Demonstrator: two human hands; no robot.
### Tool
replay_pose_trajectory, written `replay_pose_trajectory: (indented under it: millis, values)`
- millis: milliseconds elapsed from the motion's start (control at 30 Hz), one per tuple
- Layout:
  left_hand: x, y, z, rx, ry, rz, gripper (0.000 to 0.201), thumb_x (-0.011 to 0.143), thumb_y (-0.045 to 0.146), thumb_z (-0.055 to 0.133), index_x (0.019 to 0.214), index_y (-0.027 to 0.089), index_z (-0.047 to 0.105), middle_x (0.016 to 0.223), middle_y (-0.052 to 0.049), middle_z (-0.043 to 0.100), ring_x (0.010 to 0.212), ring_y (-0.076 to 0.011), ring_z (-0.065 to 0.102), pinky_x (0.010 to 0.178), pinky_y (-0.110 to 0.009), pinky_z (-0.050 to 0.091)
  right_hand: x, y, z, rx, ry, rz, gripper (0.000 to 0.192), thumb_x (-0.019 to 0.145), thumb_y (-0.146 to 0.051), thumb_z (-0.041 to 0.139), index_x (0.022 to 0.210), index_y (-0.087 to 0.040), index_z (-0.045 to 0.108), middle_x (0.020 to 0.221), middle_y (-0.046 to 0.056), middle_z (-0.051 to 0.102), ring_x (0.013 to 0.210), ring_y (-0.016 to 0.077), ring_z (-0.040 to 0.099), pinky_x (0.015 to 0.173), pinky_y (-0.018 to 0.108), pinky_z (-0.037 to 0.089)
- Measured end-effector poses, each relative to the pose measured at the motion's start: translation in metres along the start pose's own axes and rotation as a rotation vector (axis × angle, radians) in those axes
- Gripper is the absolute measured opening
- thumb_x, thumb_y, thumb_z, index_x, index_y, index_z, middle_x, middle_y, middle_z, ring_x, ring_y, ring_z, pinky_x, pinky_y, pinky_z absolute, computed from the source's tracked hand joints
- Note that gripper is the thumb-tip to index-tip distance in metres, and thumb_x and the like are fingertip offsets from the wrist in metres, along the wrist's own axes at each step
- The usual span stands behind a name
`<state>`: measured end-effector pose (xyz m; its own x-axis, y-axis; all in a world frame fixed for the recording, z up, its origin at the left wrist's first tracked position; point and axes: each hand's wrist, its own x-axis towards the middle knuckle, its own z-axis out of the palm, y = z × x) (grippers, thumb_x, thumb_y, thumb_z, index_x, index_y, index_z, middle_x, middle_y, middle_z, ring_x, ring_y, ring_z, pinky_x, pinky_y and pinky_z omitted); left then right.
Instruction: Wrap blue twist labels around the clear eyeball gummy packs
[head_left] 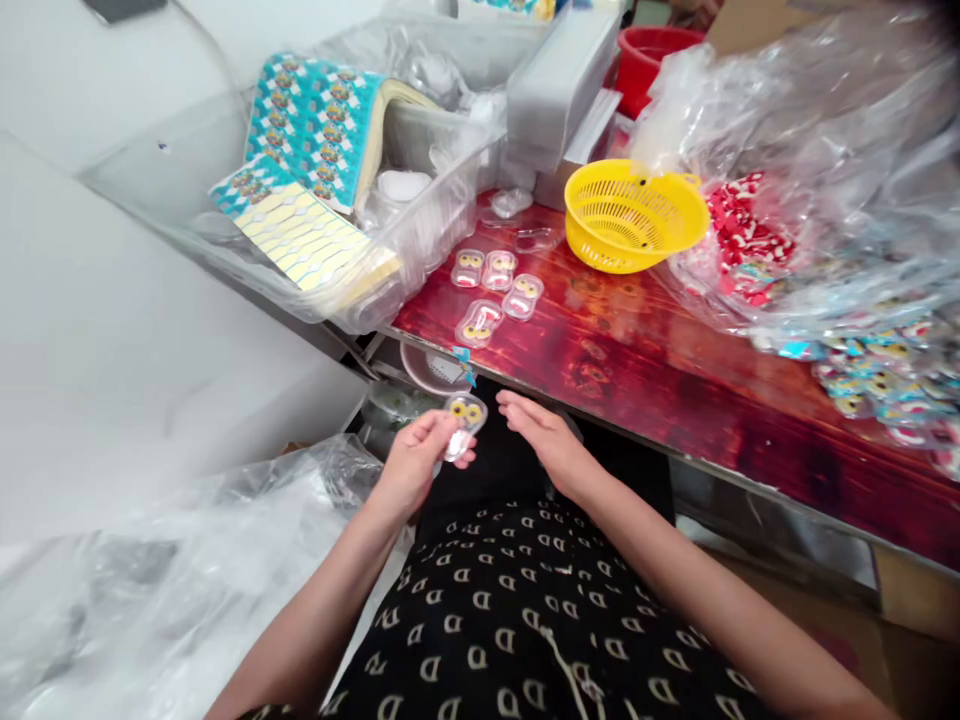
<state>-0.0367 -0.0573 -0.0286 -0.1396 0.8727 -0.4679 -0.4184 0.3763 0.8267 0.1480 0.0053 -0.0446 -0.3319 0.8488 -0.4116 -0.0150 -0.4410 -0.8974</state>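
Pack in hand: From my remote post I see a clear plastic, figure-eight-shaped pack with yellow rounds and a white patch at the left hand's fingertips, just short of the near edge of a glossy dark-red wooden surface.
Left hand: The left hand is clamped on the pack's near, left side, thumb above, fingers beneath.
Right hand: The right hand faces it, fingers extended and close together, grasping nothing.
Gap: I judge this the relation that matters most; the pack lies just left of the right fingertips, near but apart.
Long axis: The held pack points away from the body, leaning slightly right, yellow rounds at the far end.
Loose packs: Four similar clear plastic packs lie on the surface beyond both hands; the nearest sits almost straight ahead of the held one, slanted, its yellow rounds toward the body.
Flanks: I note a clear plastic bin to the left and a round yellow plastic basket to the right.
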Motion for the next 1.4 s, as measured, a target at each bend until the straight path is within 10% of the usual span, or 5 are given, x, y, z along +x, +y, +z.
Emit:
replay_pose_trajectory:
  millis: [167, 467, 733, 1133, 1400]
  values:
    - [0.001, 0.008, -0.033, -0.099, 0.172, 0.051, 0.051, 0.061, 0.051, 0.092, 0.083, 0.014, 0.065, 0.068, -0.005, 0.075, 0.053, -0.0138, 0.068, 0.051, -0.022, 0.053, 0.041, 0.016, 0.038, 0.151, 0.032, -0.061, 0.063, 0.063, -0.056, 0.086, 0.118, -0.027, 0.075, 0.149, 0.008, 0.061, 0.144, 0.031, 0.048, 0.119, 0.046, 0.034]
    - [0.002, 0.019, -0.046, -0.162, 0.22, 0.098, 0.046, 0.065, 0.046, 0.089, 0.084, 0.015, 0.061, 0.07, -0.004, 0.075, 0.056, -0.0137, 0.07, 0.053, -0.021, 0.056, 0.064, 0.014, 0.076, 0.392, 0.18, -0.016, 0.043, 0.057, -0.053, 0.088, 0.078, -0.02, 0.071, 0.069, 0.0, 0.071, 0.068, 0.0164, 0.065, 0.076, 0.033, 0.053]
    - [0.004, 0.027, -0.049, -0.122, 0.247, 0.156, 0.045, 0.069, 0.046, 0.087, 0.087, 0.016, 0.058, 0.075, -0.003, 0.075, 0.058, -0.0138, 0.07, 0.049, -0.021, 0.054, 0.014, -0.011, 0.064, 0.22, -0.139, 0.166, 0.046, 0.056, -0.057, 0.091, 0.068, -0.02, 0.066, 0.063, -0.001, 0.066, 0.059, 0.0138, 0.062, 0.068, 0.032, 0.052]
    - [0.032, 0.013, 0.08, 0.072, -0.218, 0.174, 0.027, 0.086, 0.039, 0.069, 0.098, 0.016, 0.063, 0.078, 0.0, 0.066, 0.058, -0.0101, 0.062, 0.049, -0.021, 0.047, -0.022, -0.076, -0.03, -0.347, 0.124, -0.31, 0.037, 0.083, -0.057, 0.072, 0.071, -0.022, 0.066, 0.06, -0.002, 0.061, 0.057, 0.013, 0.052, 0.06, 0.028, 0.041]
    - [0.033, 0.01, 0.111, 0.091, -0.277, 0.053, 0.015, 0.083, 0.021, 0.058, 0.097, 0.017, 0.063, 0.074, 0.0, 0.065, 0.065, -0.0129, 0.063, 0.058, -0.024, 0.049, -0.022, -0.073, -0.055, -0.574, 0.168, -0.364, 0.027, 0.088, -0.043, 0.064, 0.071, -0.022, 0.067, 0.066, 0.001, 0.071, 0.061, 0.0145, 0.06, 0.063, 0.028, 0.042]
